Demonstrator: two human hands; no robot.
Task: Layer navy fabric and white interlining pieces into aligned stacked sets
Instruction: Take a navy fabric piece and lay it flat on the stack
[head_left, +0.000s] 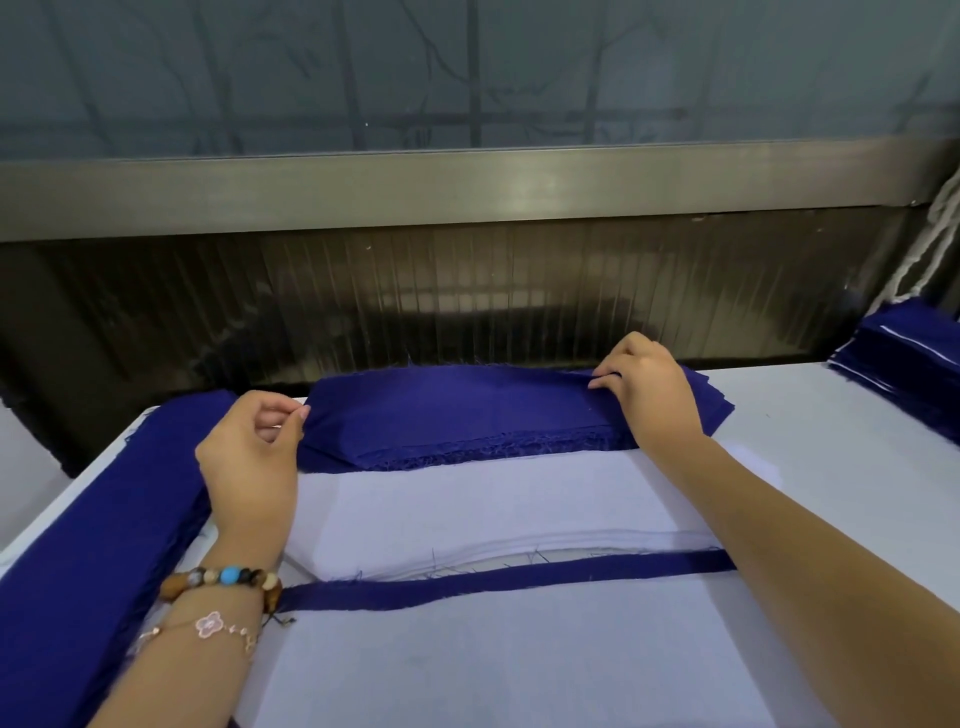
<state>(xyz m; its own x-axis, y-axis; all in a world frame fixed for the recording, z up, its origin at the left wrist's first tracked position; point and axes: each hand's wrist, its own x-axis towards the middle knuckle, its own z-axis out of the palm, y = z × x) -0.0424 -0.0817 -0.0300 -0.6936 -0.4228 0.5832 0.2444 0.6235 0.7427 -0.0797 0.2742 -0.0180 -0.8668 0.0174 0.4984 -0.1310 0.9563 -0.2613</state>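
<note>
Both hands take the top navy piece at its two ends.

The left hand (249, 457) pinches the left end of the top piece of the navy fabric stack (467, 410) between thumb and forefinger; the right hand (649, 389) pinches its far right edge with curled fingers. This stack lies at the far side of the white table (831, 415), touching the white interlining stack (493, 504) just in front of it. Nearer to the person, a narrow navy strip (519, 577) shows between that stack and another white sheet (493, 665). A long navy pile (104, 519) runs along the left side. At the far right stands a layered pile (909, 358) — navy with thin white lines, probably navy and interlining together, but it is too small to be sure.
</note>
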